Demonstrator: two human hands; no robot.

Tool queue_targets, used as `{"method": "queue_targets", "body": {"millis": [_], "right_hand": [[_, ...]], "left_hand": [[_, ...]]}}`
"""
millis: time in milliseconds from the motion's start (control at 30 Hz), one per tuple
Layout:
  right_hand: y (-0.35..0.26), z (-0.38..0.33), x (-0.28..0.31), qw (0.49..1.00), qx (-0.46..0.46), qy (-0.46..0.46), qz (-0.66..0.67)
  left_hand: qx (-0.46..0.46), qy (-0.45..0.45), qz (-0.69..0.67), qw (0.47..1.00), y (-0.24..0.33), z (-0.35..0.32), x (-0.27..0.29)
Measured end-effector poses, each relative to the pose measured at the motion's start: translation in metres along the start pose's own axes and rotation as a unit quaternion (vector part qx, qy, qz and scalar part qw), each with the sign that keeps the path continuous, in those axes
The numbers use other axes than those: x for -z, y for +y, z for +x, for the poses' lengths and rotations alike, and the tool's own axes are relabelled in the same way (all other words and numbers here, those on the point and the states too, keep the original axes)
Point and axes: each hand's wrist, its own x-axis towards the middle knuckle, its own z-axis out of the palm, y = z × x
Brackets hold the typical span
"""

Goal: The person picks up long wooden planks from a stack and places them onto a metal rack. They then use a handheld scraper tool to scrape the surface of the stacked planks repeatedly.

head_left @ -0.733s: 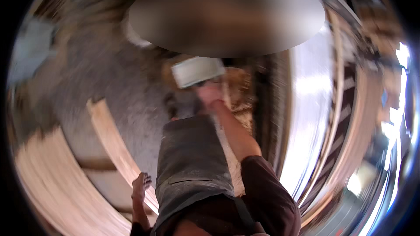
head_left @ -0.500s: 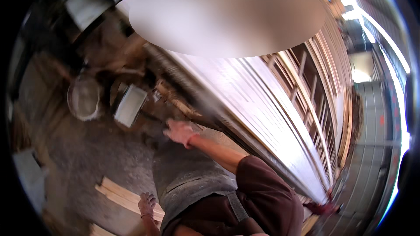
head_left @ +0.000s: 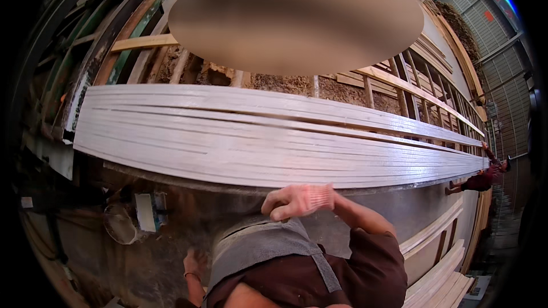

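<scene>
A row of long boards coated white [head_left: 171, 131] lies side by side across the view, with a dark gap between some of them. My right hand [head_left: 302, 199], in a pale pink knit glove, is at their near edge, over my grey apron [head_left: 265, 245]. Its fingers are loosely bent, with thumb and forefinger apart, and I see nothing held. Whether the glove touches the edge I cannot tell. My left hand [head_left: 196, 262] hangs low on the left, above the floor; motion smears its fingers.
Beyond the boards stands a slatted wooden rack [head_left: 402, 88] over shavings. A round bucket [head_left: 121, 224] and a white rectangular container [head_left: 146, 212] are at the lower left. Bare planks [head_left: 436, 276] lie at the lower right. Another person [head_left: 485, 175] stands at the boards' far right end.
My view has swung, so the white boards now run across instead of diagonally. My right hand has come to their near edge, its fingers more bent. My left hand stays low.
</scene>
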Motion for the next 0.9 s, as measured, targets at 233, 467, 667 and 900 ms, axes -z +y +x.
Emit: {"method": "queue_targets", "body": {"millis": [233, 467, 667, 900], "right_hand": [[-0.015, -0.042, 0.189, 0.952, 0.100, 0.289, 0.020], [0.013, 0.052, 0.328, 0.926, 0.087, 0.368, 0.000], [0.035, 0.114, 0.377, 0.961, -0.169, 0.200, -0.093], [0.043, 0.127, 0.361, 0.977, -0.211, -0.023, 0.013]], "left_hand": [[-0.083, -0.040, 0.237, 0.967, 0.025, 0.002, -0.097], [-0.212, -0.028, 0.670, 0.711, 0.016, 0.036, -0.091], [-0.129, -0.115, 0.666, 0.726, 0.047, 0.097, -0.156], [-0.081, -0.137, 0.669, 0.726, 0.073, 0.136, -0.179]]}}
